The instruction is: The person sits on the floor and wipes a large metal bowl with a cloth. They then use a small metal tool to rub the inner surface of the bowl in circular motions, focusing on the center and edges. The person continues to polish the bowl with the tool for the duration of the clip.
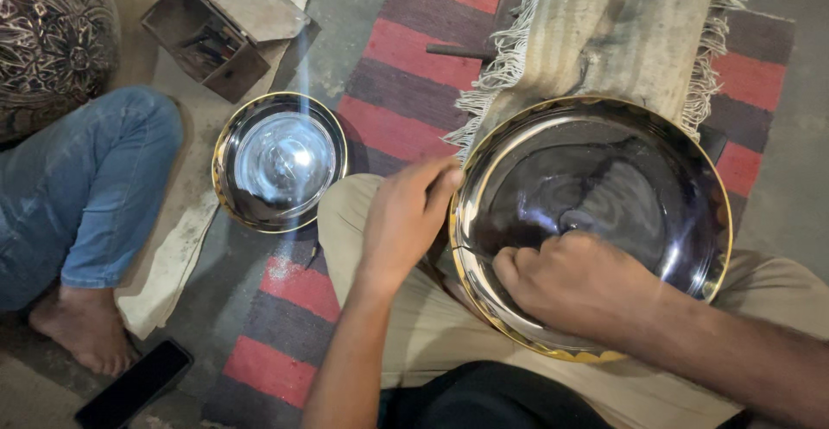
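Two hands work on a large round dish of dark polished metal with a thin gold rim (604, 178).

The dish rests tilted on the person's lap and leans against a worn wooden plank (604, 23), which lies over a red and purple striped rug (406, 92). To do this step well, I judge the dish must stay steady, with firm support at the rim and an even, small pressure inside. The left hand (401, 222) holds the left edge, its fingers together and pressed on the rim. The right hand (574, 282) lies inside the bowl with fingers curled tight into a fist; whether they clamp something I cannot tell. A smaller shiny metal dish (281, 161) sits on the floor nearby.
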